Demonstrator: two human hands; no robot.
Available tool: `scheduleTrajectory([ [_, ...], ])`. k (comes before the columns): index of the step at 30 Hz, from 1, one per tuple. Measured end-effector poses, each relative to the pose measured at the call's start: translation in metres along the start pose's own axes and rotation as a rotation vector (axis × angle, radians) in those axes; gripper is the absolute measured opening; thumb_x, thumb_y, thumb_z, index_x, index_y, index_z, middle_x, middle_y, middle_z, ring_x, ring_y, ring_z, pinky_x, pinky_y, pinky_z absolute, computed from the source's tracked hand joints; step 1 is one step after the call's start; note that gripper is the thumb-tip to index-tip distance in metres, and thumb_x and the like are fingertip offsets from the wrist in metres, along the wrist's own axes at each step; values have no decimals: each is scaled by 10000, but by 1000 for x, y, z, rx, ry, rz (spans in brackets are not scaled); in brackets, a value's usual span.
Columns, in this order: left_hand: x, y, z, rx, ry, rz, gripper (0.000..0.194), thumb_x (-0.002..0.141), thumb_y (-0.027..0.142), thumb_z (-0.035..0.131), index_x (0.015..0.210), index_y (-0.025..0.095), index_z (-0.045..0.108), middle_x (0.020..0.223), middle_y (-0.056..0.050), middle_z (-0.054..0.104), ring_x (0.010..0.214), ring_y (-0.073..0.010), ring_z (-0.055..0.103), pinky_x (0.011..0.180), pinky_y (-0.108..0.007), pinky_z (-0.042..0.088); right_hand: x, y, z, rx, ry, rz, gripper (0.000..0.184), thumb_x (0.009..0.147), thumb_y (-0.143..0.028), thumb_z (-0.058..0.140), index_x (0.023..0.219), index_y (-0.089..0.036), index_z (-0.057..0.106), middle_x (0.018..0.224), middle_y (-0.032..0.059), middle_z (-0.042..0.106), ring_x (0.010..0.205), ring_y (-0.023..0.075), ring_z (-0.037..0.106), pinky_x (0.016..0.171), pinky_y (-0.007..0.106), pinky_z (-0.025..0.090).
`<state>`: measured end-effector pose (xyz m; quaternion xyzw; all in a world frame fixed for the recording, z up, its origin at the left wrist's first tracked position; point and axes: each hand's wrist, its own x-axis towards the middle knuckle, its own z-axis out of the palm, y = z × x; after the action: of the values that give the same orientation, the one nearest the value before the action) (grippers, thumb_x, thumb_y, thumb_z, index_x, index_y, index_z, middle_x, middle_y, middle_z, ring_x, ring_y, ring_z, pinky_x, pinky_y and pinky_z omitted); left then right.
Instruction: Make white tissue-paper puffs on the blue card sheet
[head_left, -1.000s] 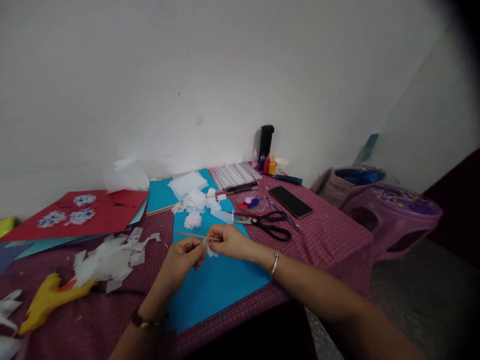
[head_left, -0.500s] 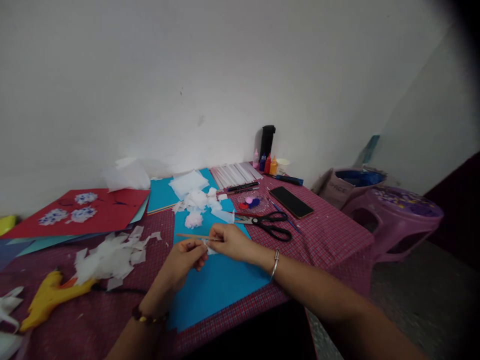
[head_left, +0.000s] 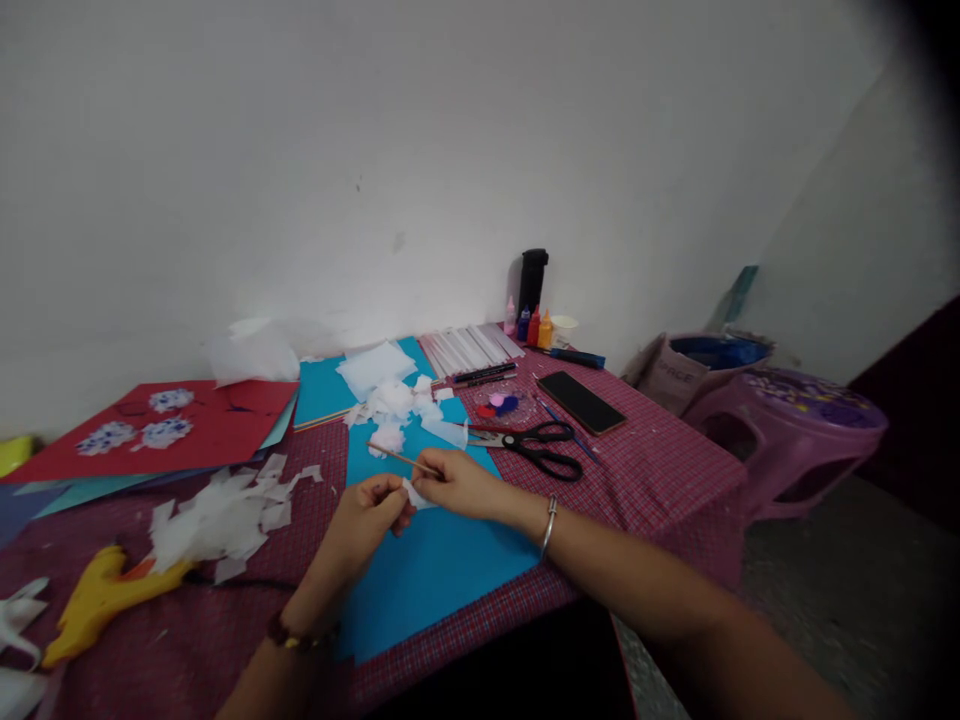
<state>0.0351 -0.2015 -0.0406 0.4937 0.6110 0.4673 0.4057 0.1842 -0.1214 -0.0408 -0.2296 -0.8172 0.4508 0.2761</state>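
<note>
My right hand [head_left: 457, 485] is closed on a thin wooden stick [head_left: 397, 456], which points up and to the left. A small piece of white tissue paper [head_left: 417, 495] is between the two hands, and my left hand [head_left: 373, 508] pinches its left side. Both hands are over a blue sheet of paper [head_left: 435, 580]. Just beyond the stick sits a pale pink tissue puff [head_left: 387, 438], with crumpled white tissue [head_left: 394, 400] behind it. Black-handled scissors [head_left: 536, 440] lie open to the right of my right hand.
To the left are cut tissue squares [head_left: 225, 520], a yellow glue gun [head_left: 105, 600] and red paper [head_left: 210, 425] with tissue flowers. A phone [head_left: 581, 402], a paint palette [head_left: 499, 404], paint bottles [head_left: 534, 326] and glue sticks [head_left: 469, 350] are on the right. A pink stool [head_left: 787, 440] stands beside the table.
The stick has swung from nearly level to a slant, its free end now higher, and it has come away from my left fingers. More of the white tissue shows between the hands.
</note>
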Motion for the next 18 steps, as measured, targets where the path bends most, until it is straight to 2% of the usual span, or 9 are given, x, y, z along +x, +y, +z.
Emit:
scheduleTrajectory([
  [6,-1,2,1,31,-2,0,163,729,261,538,602,169,584,530,19,588,462,-112,506,465,-218,398,0,1,1,57,47,20,33,758,-189,530,768,-158,538,564,-73,389,497,61,369,443,164,277],
  [12,-2,8,2,10,8,11,271,750,386,582,593,166,592,536,17,576,452,-111,500,447,-222,392,-2,1,2,-46,50,2,52,753,-157,538,786,-164,577,583,-64,453,512,60,391,458,172,258],
  [14,-2,8,1,-20,15,-3,279,735,415,602,611,165,599,537,17,578,445,-112,500,442,-225,389,-2,1,2,24,17,27,44,767,-161,528,775,-159,571,593,-62,454,525,62,389,469,170,273],
  [18,0,6,-1,-40,-28,16,244,710,387,643,617,171,577,489,48,523,435,-98,458,441,-211,356,3,1,-4,297,-103,65,73,791,-165,513,759,-139,574,595,-58,463,542,64,400,514,171,321],
])
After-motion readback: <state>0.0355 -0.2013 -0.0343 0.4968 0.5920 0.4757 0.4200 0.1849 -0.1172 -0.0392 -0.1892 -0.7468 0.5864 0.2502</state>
